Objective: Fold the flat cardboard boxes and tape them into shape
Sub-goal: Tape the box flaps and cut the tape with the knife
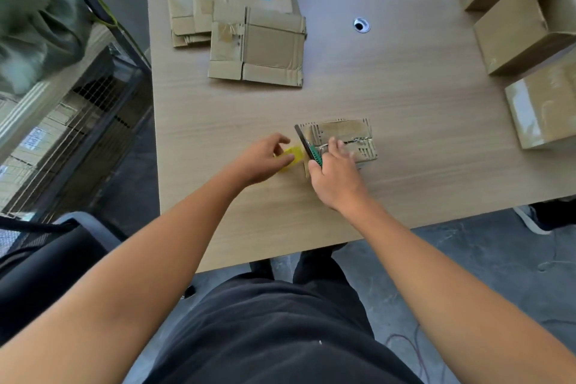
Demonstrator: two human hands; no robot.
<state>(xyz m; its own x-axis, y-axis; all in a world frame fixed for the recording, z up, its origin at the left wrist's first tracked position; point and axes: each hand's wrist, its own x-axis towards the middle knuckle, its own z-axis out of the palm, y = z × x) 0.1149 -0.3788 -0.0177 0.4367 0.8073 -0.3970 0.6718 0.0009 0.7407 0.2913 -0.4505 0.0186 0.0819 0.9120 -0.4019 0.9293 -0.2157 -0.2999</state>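
A small taped cardboard box [343, 134] stands on the wooden table [405, 103] near its front edge. My right hand [335, 173] grips a green-handled knife [307, 146] at the box's left side, its blade pointing away from me along the box edge. My left hand [265, 159] holds a yellow tape roll [291, 157] just left of the box. A strip of tape seems to run from the roll to the box. Several flat cardboard boxes [249, 25] lie in a loose pile at the far left of the table.
Several assembled, taped boxes [523, 25] are stacked along the table's right edge. A round cable hole [361, 25] sits mid-table. A black chair [46, 259] and a wire cage [78, 134] stand to my left. Someone's shoe [530, 218] shows at the right, under the table edge.
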